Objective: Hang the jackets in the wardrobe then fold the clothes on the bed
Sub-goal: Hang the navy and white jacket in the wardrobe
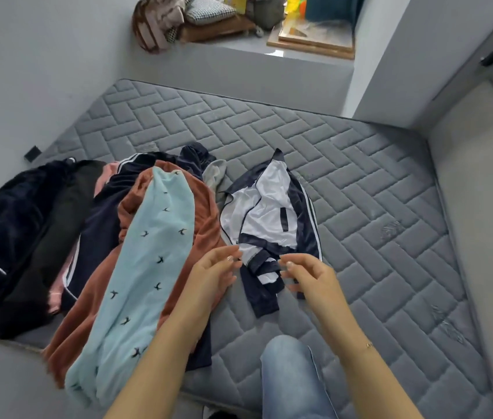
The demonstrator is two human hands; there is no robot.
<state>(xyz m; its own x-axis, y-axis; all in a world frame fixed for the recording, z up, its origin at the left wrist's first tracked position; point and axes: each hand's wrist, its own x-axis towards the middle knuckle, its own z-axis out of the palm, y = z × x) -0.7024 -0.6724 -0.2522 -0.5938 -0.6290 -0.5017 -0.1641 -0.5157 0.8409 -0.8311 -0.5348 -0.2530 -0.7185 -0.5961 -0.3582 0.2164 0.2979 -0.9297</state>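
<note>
While the pile of clothes is sprawling across the left half of the grey quilted mattress (314, 152), both hands are hovering over the navy track jacket (272, 219) lying inside out, its white lining facing up and two white stripes running down the sleeve on its right edge. The left hand (213, 270) is reaching in palm inward, fingers relaxed and gripping nothing, its fingertips sitting just at the jacket's near left hem. The right hand (308, 275) is coming in from the other side, fingers loosely curled, tips right at the crumpled navy cuff near the bottom; whether they are pinching the fabric or only brushing it, I cannot tell. A thin bracelet (368, 345) is showing on the right wrist.

Beside the jacket, the pale blue garment with small dark bird prints (148, 267) is lying on top of a rust-brown top (206, 213), with a dark navy striped piece (103, 213) and black clothing (37, 237) spreading further left. A knee in light blue jeans (290, 376) is resting on the mattress's near edge. Up on the ledge, cushions (206, 10) are sitting in a heap.
</note>
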